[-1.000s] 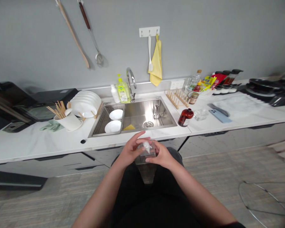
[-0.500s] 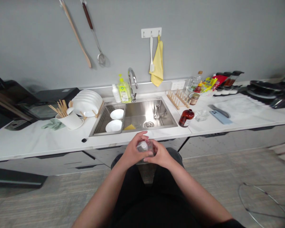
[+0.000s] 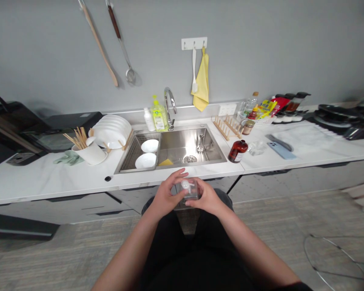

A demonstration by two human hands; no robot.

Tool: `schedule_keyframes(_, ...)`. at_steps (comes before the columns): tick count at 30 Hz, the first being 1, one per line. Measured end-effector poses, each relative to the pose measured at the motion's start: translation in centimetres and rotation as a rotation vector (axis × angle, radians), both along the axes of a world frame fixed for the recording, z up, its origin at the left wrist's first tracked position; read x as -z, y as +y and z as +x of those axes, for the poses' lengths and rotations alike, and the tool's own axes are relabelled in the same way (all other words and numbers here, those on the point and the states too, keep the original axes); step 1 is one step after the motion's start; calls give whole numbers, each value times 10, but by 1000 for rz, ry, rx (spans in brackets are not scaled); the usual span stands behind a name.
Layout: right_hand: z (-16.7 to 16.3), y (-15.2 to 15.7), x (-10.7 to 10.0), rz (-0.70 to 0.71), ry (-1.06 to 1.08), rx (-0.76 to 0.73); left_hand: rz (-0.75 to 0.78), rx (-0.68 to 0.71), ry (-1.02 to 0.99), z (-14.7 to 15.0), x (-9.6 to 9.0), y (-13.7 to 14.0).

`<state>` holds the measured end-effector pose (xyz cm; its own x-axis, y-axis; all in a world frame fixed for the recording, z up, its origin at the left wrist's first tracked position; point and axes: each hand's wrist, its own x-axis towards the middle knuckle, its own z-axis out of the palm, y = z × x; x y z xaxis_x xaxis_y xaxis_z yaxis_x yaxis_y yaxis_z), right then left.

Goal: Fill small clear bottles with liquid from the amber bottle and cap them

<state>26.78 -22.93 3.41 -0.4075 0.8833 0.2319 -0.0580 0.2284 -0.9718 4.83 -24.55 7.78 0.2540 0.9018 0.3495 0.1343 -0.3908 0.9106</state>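
In front of the counter's front edge is a clear, square-sided pump bottle (image 3: 193, 192) with a white pump head (image 3: 185, 184), seen from above. My right hand (image 3: 208, 198) grips its right side, thumb across the near face and fingers behind. At the left side, my left hand (image 3: 167, 195) is curled about the bottle, its thumb against the front near the pump head and its index finger lifted away. Both palms hide part of the bottle. On the counter to the right, a brown bottle (image 3: 238, 151) with a pale label stands without a pump.
Behind the hands is a steel sink (image 3: 182, 141) with a faucet (image 3: 169, 107), white bowls (image 3: 146, 161) and a yellow sponge (image 3: 166, 162). Plates (image 3: 112, 133) and a chopstick holder (image 3: 92, 154) stand left. A phone (image 3: 281, 150) and clear plastic (image 3: 257, 148) lie right. A black cap (image 3: 108, 178) lies near the edge.
My left hand's fingers have loosened and shifted slightly left, uncovering more of the pump head and bottle. My right hand keeps its grip.
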Motion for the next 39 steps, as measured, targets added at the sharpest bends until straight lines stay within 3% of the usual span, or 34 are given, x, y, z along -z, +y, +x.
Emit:
schedule_keyframes(4,-2,-3,-1,15,-40,34,33,-256,-42,9,4,3)
schedule_keyframes(7,-3,-4,0,13,-65,74,27,-332,-130,10,-1,6)
schedule_keyframes(14,1,-3,5,32,-142,191,-77,-296,-219,-7,-15,14)
schedule_keyframes(22,2,-5,6,55,-188,230,-111,-313,-261,-6,-7,13)
schedule_keyframes(31,1,-3,8,48,-228,258,-75,-354,-241,0,2,9)
schedule_keyframes(39,7,3,8,130,-295,257,-51,-342,-73,-25,-1,-8)
